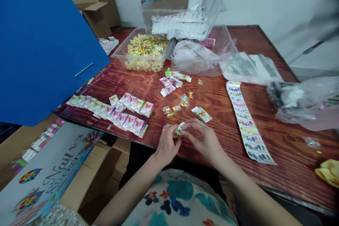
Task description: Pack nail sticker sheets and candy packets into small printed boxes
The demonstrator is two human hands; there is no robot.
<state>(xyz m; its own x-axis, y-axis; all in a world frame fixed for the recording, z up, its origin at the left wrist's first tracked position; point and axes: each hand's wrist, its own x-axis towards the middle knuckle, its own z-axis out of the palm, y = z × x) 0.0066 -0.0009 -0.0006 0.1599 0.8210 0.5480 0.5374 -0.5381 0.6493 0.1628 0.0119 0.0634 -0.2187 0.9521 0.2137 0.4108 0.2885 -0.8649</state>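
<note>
Small green-white carton (pixel 177 131) is finger-pinched by left hand (pixel 166 144) and right hand (pixel 203 137); nail-sticker strip (pixel 246 125) is laid right.

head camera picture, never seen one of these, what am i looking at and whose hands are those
There is no machine here, just a person working bare-handed. The single picture comes from a camera worn on that person's head, looking forward and down. The left hand and the right hand together hold what looks like a small box, partly hidden by the fingers, near the front edge of a wooden table. To the left, printed boxes lie in rows. Farther in from the hands are little packets of coloured pieces. A clear tub full of colourful bits stands behind those, and a long printed strip lies to the right.
</note>
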